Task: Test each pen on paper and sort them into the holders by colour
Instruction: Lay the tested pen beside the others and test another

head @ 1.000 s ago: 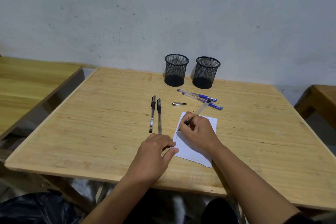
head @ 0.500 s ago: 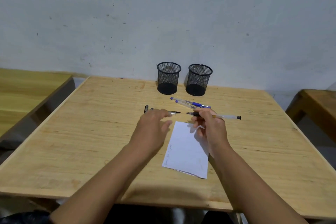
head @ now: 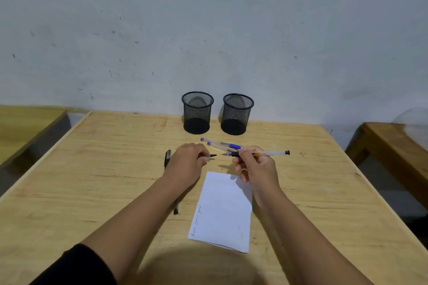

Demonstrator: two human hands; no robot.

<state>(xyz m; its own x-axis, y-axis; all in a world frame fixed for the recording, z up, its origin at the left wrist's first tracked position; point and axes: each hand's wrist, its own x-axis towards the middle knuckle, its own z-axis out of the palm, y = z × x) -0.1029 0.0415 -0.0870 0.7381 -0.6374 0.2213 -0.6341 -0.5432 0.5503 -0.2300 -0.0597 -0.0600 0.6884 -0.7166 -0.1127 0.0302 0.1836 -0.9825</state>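
Head view, near to far: scribbled paper (head: 223, 213) lies just below both grips. Right hand (head: 256, 166) pinches an uncapped black pen (head: 266, 153), its long axis level, nib aimed left at the cap (head: 212, 156) pinched by the left hand (head: 188, 161); nib and cap stand slightly apart, so capping looks next. Beyond the grips lie two blue pens (head: 222, 144), then two mesh holders (head: 197, 112) at the wooden table (head: 104, 157) edge by the wall.
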